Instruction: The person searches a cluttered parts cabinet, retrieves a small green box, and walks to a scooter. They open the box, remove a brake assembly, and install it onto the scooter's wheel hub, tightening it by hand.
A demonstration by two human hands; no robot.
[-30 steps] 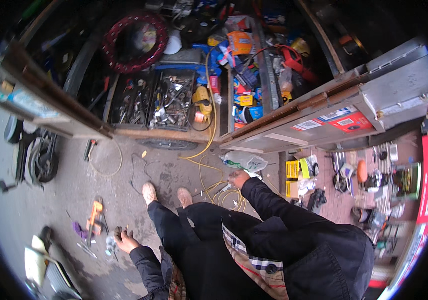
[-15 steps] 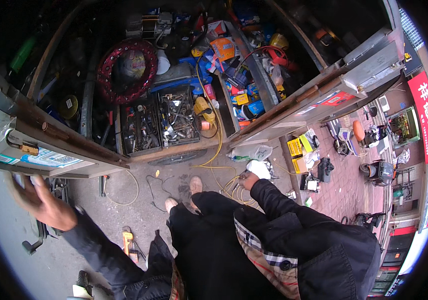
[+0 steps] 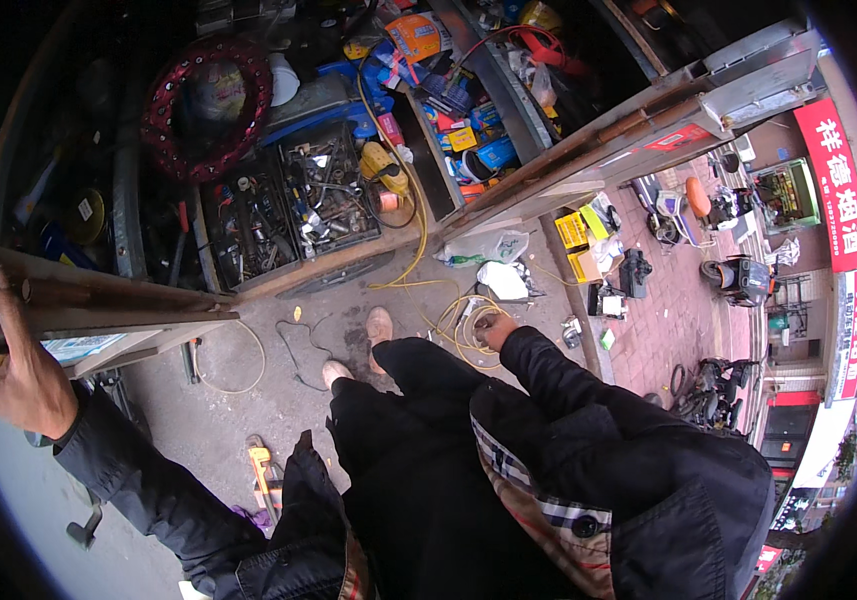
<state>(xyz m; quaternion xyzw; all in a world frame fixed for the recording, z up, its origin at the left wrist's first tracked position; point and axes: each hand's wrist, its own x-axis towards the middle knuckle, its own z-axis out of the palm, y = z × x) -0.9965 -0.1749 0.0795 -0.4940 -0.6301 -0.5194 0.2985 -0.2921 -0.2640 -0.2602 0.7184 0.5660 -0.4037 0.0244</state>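
Note:
My left hand (image 3: pixel 30 385) grips the outer end of the left metal door (image 3: pixel 138 308), thumb up along its edge and fingers partly hidden behind it. The door stands swung out from a large metal cabinet or vehicle box packed with tools. Low on my right, my right hand (image 3: pixel 494 330) hangs with its fingers curled. Whatever those fingers may hold is too small to make out. Beyond this hand, a coiled yellow hose (image 3: pixel 453 318) lies on the ground. Loose metal parts fill a dark bin (image 3: pixel 333 190) inside the box, with a yellow power tool (image 3: pixel 384 168) beside it.
The right door (image 3: pixel 628 150) also stands out from the box. A white plastic bag (image 3: pixel 483 247), a white bundle (image 3: pixel 503 281) and yellow boxes (image 3: pixel 575 242) lie at right. An orange pipe wrench (image 3: pixel 260 470) is on the ground near my left side. Scooters (image 3: pixel 738 280) stand farther right.
My left hand has gone from spread and free beside the left door to gripping its end. My right hand has come slightly nearer. The whole view has shifted and turned a little.

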